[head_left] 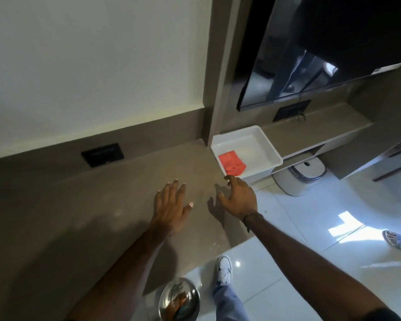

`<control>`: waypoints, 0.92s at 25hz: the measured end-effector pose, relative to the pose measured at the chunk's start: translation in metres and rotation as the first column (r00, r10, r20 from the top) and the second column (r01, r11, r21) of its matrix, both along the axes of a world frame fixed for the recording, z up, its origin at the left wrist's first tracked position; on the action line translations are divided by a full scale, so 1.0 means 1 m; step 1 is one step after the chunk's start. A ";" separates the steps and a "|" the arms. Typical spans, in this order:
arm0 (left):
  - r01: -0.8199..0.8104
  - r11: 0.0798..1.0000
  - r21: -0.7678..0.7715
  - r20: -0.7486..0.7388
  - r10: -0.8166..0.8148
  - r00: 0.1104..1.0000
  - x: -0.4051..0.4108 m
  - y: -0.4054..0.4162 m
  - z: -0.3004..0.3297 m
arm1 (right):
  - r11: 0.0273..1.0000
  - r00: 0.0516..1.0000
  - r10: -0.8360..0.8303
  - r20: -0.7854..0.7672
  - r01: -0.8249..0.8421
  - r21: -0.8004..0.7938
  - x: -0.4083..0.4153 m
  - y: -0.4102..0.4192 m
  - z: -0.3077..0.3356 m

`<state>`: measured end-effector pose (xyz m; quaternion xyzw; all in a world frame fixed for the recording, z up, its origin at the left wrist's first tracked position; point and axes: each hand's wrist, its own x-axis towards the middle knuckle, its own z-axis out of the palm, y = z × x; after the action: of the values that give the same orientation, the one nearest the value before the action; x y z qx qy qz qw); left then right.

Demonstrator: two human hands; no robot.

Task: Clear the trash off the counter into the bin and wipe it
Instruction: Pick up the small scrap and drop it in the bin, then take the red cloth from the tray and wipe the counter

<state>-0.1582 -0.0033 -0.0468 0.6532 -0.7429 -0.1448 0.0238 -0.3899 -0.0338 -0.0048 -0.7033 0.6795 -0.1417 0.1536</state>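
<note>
The brown counter point(90, 205) fills the left and middle of the view, its top bare. My left hand point(171, 205) hovers flat over it, fingers spread and holding nothing. My right hand point(240, 196) reaches toward the counter's right end, fingers apart and empty, just short of a white tray point(264, 144). A folded red-orange cloth point(232, 163) lies in the tray's near left corner. On the floor below the counter edge stands a round steel bin point(180, 300) with some trash inside.
A dark screen point(310, 49) hangs on the wall above a lower shelf point(315, 133). Black socket plates point(102, 155) point(291, 110) sit in the back wall. A white lidded container point(301, 179) stands on the tiled floor. My shoe point(225, 269) and another person's sandalled foot point(397, 239) are visible.
</note>
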 end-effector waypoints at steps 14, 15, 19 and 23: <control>0.056 0.993 0.106 0.088 -0.065 0.994 -0.182 -0.254 -0.056 | 0.856 0.956 -0.247 0.156 0.139 0.498 -0.104 -0.230 -0.097; 0.054 0.987 0.153 0.127 -0.073 0.989 -0.185 -0.261 -0.057 | 0.843 0.955 -0.254 0.155 0.140 0.519 -0.104 -0.237 -0.102; 0.023 0.960 0.278 0.156 -0.069 0.985 -0.200 -0.259 -0.046 | 0.789 0.941 -0.282 0.185 0.118 0.603 -0.105 -0.239 -0.114; -0.153 0.938 0.312 -0.251 0.237 0.939 -0.180 -0.214 -0.006 | 0.736 0.938 -0.237 0.254 0.003 0.677 -0.099 -0.202 -0.085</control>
<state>-0.3386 -0.2178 -0.0531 0.6929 -0.6336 -0.3407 0.0494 -0.4889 -0.2355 -0.0898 -0.5224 0.6946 -0.0122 0.4944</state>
